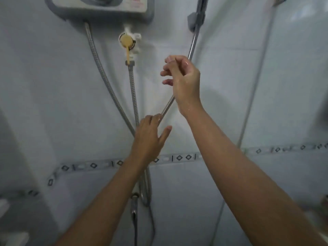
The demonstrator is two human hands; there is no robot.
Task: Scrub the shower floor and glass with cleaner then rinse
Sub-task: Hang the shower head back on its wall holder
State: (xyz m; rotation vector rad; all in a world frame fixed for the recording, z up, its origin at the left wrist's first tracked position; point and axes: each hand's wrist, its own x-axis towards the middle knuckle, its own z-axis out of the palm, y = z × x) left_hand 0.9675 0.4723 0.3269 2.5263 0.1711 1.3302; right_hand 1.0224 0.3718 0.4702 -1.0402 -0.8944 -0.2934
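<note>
Reaching up with both forearms, we are working at the shower fittings rather than at the floor or the glass, neither of which is showing in this view. Our left hand is sitting lower, fingers straight and spread, fingertips touching the chrome rail. Our right hand is hovering higher, wet, fingers loosely curled with nothing visible between them, and the rail is passing behind it. The two hands are apart. Beyond them, ribbed hoses are hanging from the yellow-lever valve and the water heater on the tiled wall. We are judging this to be getting water ready for rinsing. Next we are needing the low-hanging chrome fitting, possibly the handset, and a turn of the valve.
</note>
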